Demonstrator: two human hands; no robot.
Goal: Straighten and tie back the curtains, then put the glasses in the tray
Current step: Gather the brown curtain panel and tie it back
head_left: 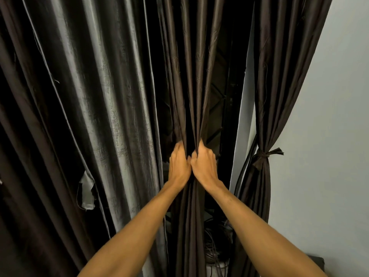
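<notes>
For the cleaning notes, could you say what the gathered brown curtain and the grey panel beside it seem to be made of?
The brown curtain: thin woven cloth, perhaps polyester, with a faint sheen and fine soft pleats. The grey panel: likely a satin-like lining, glossy, with a slubbed weave showing and a frayed torn flap.

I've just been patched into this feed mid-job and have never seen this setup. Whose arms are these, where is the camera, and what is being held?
There is no machine here: a person works with bare hands. The single picture comes from a wide-angle camera on their head, looking forward and down. The left hand and right hand sit side by side, both gripping the gathered middle curtain. To its right, another dark curtain is already bound with a fabric tie, beside the pale wall. A shiny grey curtain hangs loose on the left. No glasses or tray show here.
</notes>
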